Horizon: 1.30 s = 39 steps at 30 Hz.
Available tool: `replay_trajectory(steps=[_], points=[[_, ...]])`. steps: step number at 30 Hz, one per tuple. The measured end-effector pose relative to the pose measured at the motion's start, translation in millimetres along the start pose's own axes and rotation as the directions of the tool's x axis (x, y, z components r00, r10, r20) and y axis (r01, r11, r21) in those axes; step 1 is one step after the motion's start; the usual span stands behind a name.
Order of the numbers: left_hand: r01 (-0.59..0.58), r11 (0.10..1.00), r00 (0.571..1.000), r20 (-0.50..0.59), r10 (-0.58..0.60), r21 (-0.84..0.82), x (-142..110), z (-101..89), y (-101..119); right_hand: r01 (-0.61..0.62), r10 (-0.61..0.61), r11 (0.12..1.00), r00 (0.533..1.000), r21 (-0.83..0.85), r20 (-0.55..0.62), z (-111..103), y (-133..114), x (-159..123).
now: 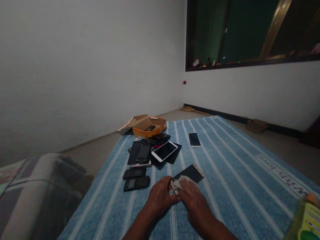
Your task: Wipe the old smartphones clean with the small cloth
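Observation:
My left hand [162, 195] is closed around a small silver-and-white object [172, 187], mostly covered by fingers, so its kind is unclear. My right hand [193, 195] presses a crumpled white tissue [186, 179] against that object. Just behind both hands, a dark-screened smartphone [190, 174] with a pale gold end lies slanted, partly hidden by the tissue. Two black keypad phones, one nearer [136, 183] and one farther [134, 172], rest to the left. Beyond them is a pile with a white smartphone [165, 151] and a dark slider-like phone [143, 152].
Another white-framed smartphone [194, 139] lies alone farther back on the striped blue cloth [225, 173]. An open orange box [150, 131] holding a dark phone stands at the far end. A yellow-green package [308, 220] is at lower right; grey fabric [42, 193] bulges at left.

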State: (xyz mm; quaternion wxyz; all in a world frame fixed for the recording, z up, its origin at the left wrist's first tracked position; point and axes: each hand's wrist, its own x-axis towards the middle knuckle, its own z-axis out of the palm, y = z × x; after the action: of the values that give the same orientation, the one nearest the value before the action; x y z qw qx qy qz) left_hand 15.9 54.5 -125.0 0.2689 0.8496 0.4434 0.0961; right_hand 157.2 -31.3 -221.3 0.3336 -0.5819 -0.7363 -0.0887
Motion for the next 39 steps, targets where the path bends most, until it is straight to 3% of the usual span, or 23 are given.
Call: replay_trajectory(steps=[6,12,15,20,24,31,36,39], points=[[0.012,1.0,1.0,-0.021,-0.012,0.015,0,2.6,-4,-0.153,0.156,0.987,0.985,-0.049,0.074,-24,18,10],[0.019,0.999,1.0,-0.008,-0.019,0.029,0,1.0,-3,-0.275,0.272,0.958,0.961,-0.086,-0.042,-35,37,12],[0.022,0.999,1.0,-0.007,-0.022,0.041,0,-0.2,0,-0.246,0.243,0.966,0.969,-0.076,-0.055,-26,34,9],[-0.007,0.999,1.0,-0.021,0.008,0.043,-1,1.3,-1,-0.079,0.079,0.997,0.997,-0.022,-0.013,-5,12,2],[-0.01,0.999,1.0,-0.011,0.01,0.042,-1,1.6,-1,-0.022,0.022,1.0,0.999,0.015,-0.037,-2,1,3],[-0.016,0.999,1.0,-0.018,0.017,0.035,-3,-2.3,4,-0.107,0.105,0.994,0.992,0.028,0.073,-28,9,14],[0.003,0.999,1.0,-0.008,-0.003,0.042,-3,-1.9,3,-0.222,0.225,0.972,0.974,-0.083,0.03,-40,30,16],[0.005,0.999,1.0,-0.006,-0.004,0.044,-3,-1.7,2,-0.221,0.224,0.972,0.974,-0.083,0.02,-39,29,15]])
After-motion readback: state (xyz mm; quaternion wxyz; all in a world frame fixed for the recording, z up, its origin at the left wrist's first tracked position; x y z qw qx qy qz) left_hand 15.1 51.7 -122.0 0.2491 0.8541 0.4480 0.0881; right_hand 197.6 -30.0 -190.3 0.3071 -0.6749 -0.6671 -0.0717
